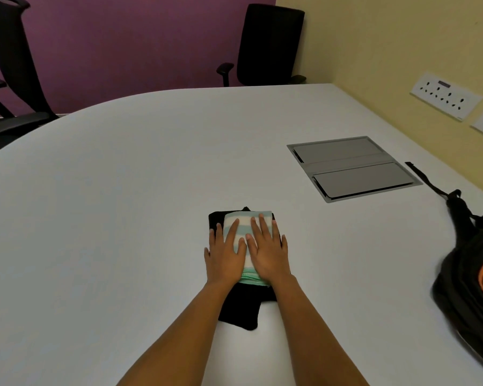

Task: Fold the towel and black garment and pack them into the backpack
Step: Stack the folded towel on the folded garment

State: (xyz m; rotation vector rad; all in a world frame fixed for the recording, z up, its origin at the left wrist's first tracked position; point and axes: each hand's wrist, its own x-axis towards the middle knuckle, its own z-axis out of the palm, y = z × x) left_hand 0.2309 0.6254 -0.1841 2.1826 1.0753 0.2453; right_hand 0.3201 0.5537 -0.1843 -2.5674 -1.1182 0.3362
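From the head camera, the folded striped towel (245, 217) lies on top of the folded black garment (240, 310), toward the near edge of the white table (123, 190), about midway along it. The left hand (226, 256) and right hand (268, 253) lie flat side by side on the towel, fingers straight and slightly spread, pressing down and gripping nothing. The black and orange backpack (469, 274) lies at the table's right edge, well apart from the stack. A grey cable hatch (352, 168) is set into the table beyond it. Two black chairs (271, 43) stand past the far edge.
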